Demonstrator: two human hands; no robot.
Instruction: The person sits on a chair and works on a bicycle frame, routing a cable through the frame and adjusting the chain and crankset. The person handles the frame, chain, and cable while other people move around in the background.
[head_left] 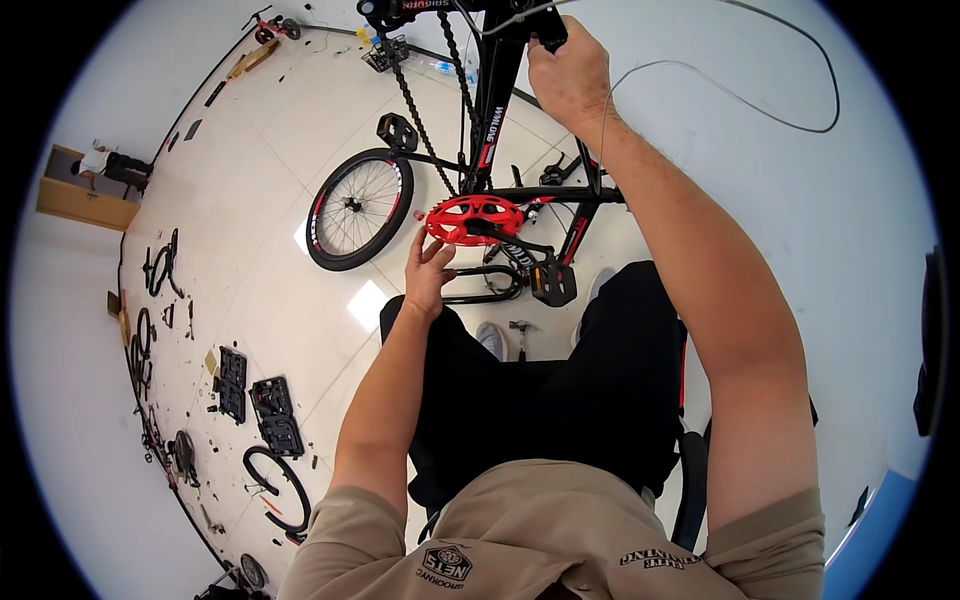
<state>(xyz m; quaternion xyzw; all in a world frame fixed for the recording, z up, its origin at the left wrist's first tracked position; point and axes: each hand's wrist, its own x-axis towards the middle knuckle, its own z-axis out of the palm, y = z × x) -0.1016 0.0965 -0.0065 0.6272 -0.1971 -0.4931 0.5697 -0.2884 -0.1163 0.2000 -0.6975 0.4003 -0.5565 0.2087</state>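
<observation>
A black bicycle frame [493,110] with red accents stands tilted in front of me. My right hand [572,75] is closed around a black part at its top, whose exact kind I cannot make out. At the lower left rim of the red chainring [465,222], the fingertips of my left hand [427,275] are bent against the edge. A black chain [408,100] runs from the chainring up to the top of the frame. One crank pedal [553,284] hangs over my knees; the other pedal [397,131] points away. A thin cable [735,88] loops out beside my right hand.
A loose wheel [360,210] lies beyond the frame on the tiled floor. Near my shoes is a hammer [522,338]. Toolboxes [276,415], a tire [290,500] and scattered bike parts lie to the left. A person [112,165] bends over at the far left.
</observation>
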